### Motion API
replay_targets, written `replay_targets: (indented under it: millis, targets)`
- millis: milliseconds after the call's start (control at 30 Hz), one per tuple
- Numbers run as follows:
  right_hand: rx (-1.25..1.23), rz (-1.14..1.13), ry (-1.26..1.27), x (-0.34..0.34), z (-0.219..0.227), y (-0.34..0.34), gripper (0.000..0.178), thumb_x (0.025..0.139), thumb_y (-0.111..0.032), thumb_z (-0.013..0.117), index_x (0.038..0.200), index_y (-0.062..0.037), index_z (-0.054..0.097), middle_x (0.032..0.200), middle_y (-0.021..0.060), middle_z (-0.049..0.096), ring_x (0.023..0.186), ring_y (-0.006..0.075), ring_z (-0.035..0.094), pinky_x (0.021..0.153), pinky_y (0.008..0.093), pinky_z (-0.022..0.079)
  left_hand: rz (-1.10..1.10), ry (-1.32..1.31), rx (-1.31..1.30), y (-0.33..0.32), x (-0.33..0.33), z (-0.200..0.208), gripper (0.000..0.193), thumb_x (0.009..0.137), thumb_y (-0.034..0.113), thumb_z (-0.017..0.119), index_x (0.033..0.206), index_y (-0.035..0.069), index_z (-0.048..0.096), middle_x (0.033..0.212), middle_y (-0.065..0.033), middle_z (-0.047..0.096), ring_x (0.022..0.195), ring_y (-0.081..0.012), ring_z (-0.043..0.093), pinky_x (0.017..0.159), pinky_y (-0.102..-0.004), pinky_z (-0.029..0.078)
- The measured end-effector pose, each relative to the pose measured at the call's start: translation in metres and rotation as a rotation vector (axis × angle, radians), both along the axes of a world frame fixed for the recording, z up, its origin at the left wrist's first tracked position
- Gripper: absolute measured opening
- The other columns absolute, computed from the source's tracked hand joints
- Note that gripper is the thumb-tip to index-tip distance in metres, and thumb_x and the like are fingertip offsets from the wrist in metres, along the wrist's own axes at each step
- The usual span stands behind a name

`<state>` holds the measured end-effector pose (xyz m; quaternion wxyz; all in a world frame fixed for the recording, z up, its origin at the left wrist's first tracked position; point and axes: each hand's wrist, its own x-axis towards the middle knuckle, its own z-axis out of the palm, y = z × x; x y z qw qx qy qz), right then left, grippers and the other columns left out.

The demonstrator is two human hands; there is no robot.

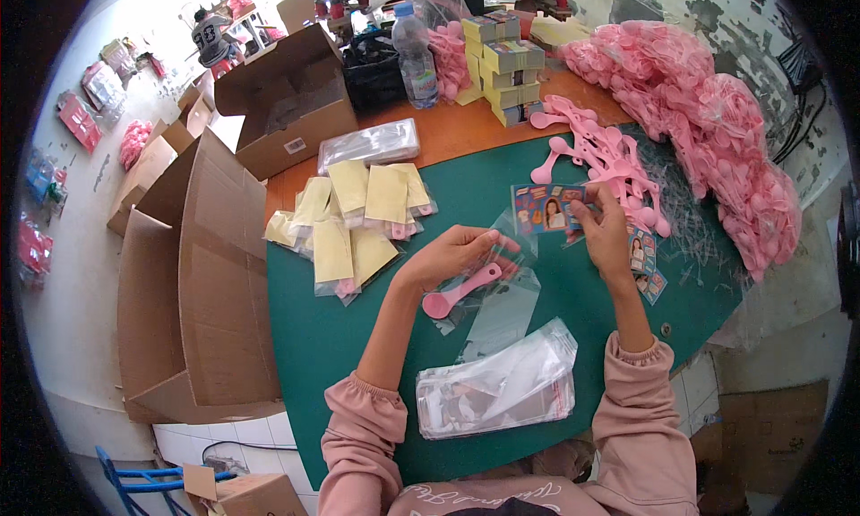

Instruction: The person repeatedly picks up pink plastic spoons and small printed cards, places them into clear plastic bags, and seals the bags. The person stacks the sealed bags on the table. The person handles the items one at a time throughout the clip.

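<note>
While left hand (457,254) pinches clear bag (473,306), right hand (602,231) pinches printed card (543,209): likely light, bendable; best held by edges.

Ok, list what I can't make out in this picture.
All in the head view:
- The printed card's right edge: hidden by the right hand's fingers.
- Most of what the packets hold: hidden by their yellow cards.
- The blue metal frame's lower part: cut off by the lower edge.
- The black bag's contents: too dark.

tabletop cards (642,250) partly behind right hand (606,234)
</note>
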<state>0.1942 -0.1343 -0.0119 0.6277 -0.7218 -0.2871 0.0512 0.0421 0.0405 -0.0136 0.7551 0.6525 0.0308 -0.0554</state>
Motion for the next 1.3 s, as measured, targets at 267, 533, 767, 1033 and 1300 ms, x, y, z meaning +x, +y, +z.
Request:
replay_targets:
  millis: [267,533,767,1033,1300]
  targets:
    - [-0.105,0.28,-0.122,-0.016,0.01,0.001,0.009,0.081,-0.005,0.057,0.086,-0.0007,0.05,0.072,0.0044,0.055,0.057,0.0076,0.053,0.042,0.0216,0.042,0.113,0.096,0.21,0.006,0.001,-0.012,0.039,0.093,0.033,0.041,0.1,0.0,0.06,0.079,-0.0007,0.061,0.061,-0.0032,0.044,0.054,-0.0179,0.038]
    - [-0.398,0.656,-0.107,-0.022,-0.003,0.002,0.021,0.074,-0.013,0.066,0.087,-0.0026,0.054,0.068,0.007,0.056,0.061,0.0131,0.056,0.054,0.0273,0.045,-0.111,0.017,0.341,-0.01,0.008,-0.017,0.041,0.092,0.032,0.044,0.117,0.0,0.051,0.079,-0.001,0.059,0.066,-0.0074,0.048,0.061,-0.0226,0.043]
    - [-0.373,0.74,0.187,-0.011,-0.006,-0.001,0.02,0.071,-0.012,0.069,0.082,-0.0002,0.056,0.077,0.0015,0.059,0.072,0.0083,0.052,0.062,0.0217,0.041,-0.063,0.148,0.782,-0.001,0.0,-0.001,0.063,0.087,0.035,0.05,0.135,0.003,0.023,0.094,-0.0194,0.06,0.081,-0.0207,0.059,0.069,-0.0304,0.046]
    - [-0.17,0.564,0.446,-0.017,0.01,-0.001,0.02,0.071,-0.01,0.069,0.065,-0.0025,0.052,0.064,-0.0016,0.052,0.059,0.004,0.044,0.051,0.0203,0.036,-0.016,0.023,0.067,0.029,-0.017,-0.012,0.064,0.076,0.013,0.065,0.131,0.011,0.032,0.089,-0.0077,0.059,0.078,-0.0105,0.058,0.065,-0.0226,0.053]
    - [-0.053,0.39,0.079,-0.01,-0.02,0.007,0.021,0.072,-0.016,0.068,0.081,0.0008,0.06,0.074,0.0059,0.059,0.066,0.0123,0.055,0.06,0.0244,0.044,0.48,-0.068,0.283,0.012,-0.016,-0.039,0.051,0.089,0.022,0.05,0.131,0.008,0.025,0.106,-0.0185,0.056,0.093,-0.0184,0.058,0.072,-0.0288,0.05]
